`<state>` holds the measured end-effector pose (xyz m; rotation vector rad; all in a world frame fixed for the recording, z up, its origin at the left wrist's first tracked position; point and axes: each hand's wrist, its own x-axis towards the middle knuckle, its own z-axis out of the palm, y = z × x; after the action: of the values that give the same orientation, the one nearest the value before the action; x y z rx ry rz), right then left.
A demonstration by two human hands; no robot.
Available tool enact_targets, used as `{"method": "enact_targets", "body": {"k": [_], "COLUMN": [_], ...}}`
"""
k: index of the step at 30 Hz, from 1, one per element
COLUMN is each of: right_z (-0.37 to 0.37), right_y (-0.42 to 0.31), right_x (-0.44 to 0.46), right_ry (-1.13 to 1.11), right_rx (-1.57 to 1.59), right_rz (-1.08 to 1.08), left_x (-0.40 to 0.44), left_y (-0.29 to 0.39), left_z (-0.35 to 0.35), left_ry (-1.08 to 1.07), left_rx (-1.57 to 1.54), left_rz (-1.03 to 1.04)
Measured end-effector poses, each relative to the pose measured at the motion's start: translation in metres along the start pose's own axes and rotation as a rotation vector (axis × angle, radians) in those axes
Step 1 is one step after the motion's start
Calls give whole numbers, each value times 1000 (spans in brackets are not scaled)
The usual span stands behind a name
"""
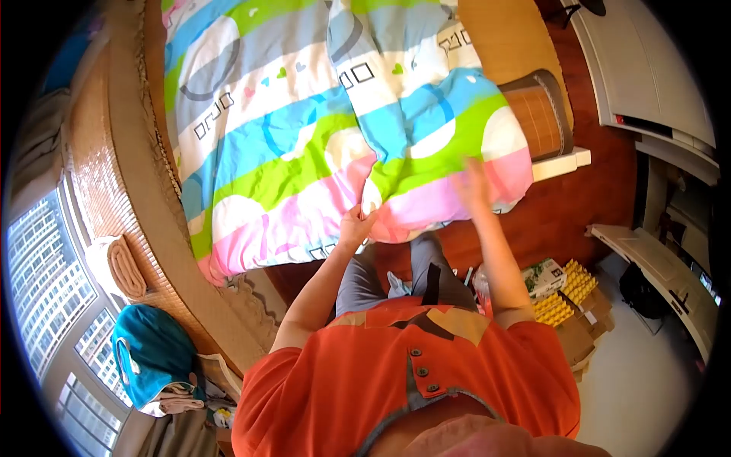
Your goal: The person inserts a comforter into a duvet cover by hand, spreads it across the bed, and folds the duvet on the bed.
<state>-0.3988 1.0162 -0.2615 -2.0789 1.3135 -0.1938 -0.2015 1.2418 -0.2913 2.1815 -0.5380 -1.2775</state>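
A duvet with pink, green, blue and white stripes (304,152) covers most of the bed, with a raised fold running down its middle. At its near edge my left hand (356,224) pinches the pink and white cloth beside that fold. To the right, my right hand (474,186) is over the green and pink part of the duvet. Motion smears its fingers, and I cannot make out whether they touch the cloth.
A bare corner of the bed frame (562,164) juts out at the right. Window ledge at left holds a rolled towel (126,266); below it is a teal bag (152,354). Cartons and yellow trays (567,293) lie on the floor at right.
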Motion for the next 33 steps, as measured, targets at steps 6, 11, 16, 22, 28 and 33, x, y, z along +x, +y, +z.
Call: {"method": "enact_targets", "body": {"k": [6, 11, 16, 22, 28, 33], "right_z": [-79, -84, -204, -166, -114, -121], "right_y": [113, 164, 90, 190, 212, 198], "right_x": [38, 44, -16, -50, -51, -84], "right_ry": [67, -77, -62, 125, 87, 142], "right_rx": [-299, 334, 710, 649, -28, -33], "right_rz": [481, 431, 416, 557, 613, 486], "left_x": [16, -14, -54, -25, -42, -34], "left_y": [19, 45, 105, 12, 42, 64], "left_z": [10, -24, -68, -15, 10, 25], "left_ry": [137, 102, -14, 145, 74, -103], "left_rx": [-458, -587, -754, 10, 384, 449], "left_rz": [76, -68, -146, -182, 209, 289]}}
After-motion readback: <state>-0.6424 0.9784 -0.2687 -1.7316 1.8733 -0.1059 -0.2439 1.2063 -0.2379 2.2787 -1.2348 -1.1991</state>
